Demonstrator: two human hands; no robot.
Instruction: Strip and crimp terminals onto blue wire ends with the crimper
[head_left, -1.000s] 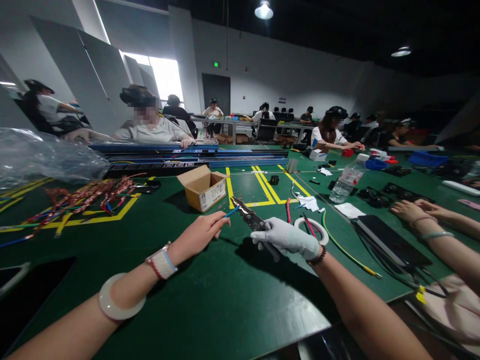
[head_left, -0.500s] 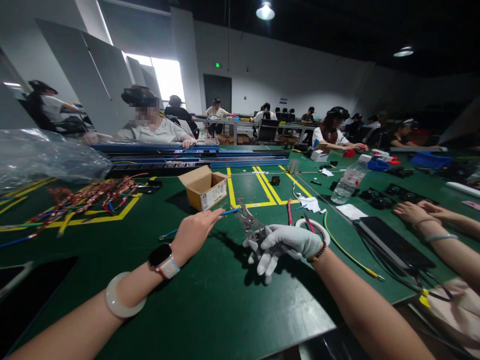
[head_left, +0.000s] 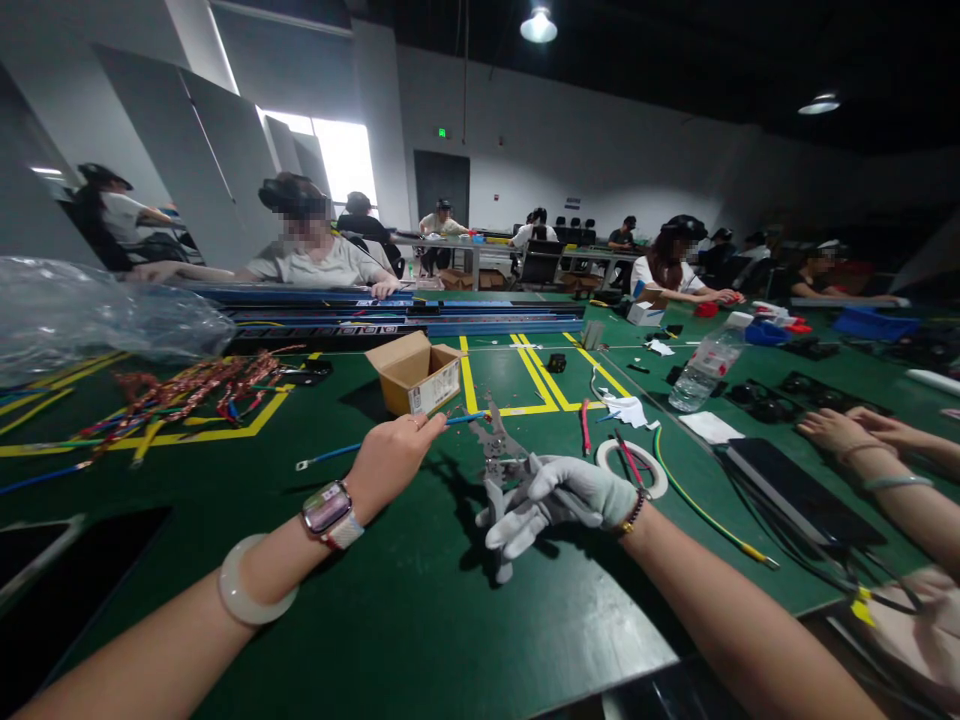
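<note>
My left hand (head_left: pixel 391 462), bare, pinches a blue wire (head_left: pixel 337 453) that has a metal lug at its left end. The wire's other end passes my fingertips and reaches the jaws of a pair of wire strippers (head_left: pixel 495 450). My right hand (head_left: pixel 559 498), in a pale glove, is closed around the strippers' handles, which stand spread apart. Whether the jaws touch the wire I cannot tell. Just beyond my left hand stands an open cardboard box (head_left: pixel 416 375). Right of the gloved hand lie a white tape roll (head_left: pixel 654 478) and a green-yellow wire (head_left: pixel 694 500).
A heap of stripped copper wires (head_left: pixel 217 395) lies at the left, near clear plastic wrap (head_left: pixel 112 310). Blue rails (head_left: pixel 405 315) run across the far side. A water bottle (head_left: pixel 709 365), a black power bank-like block (head_left: pixel 802 490) and another person's hands (head_left: pixel 840 435) are at the right.
The strippers' handles have spread wider and my right hand has loosened around them. More of the blue wire with its lug shows left of my left hand. The view has shifted slightly.
</note>
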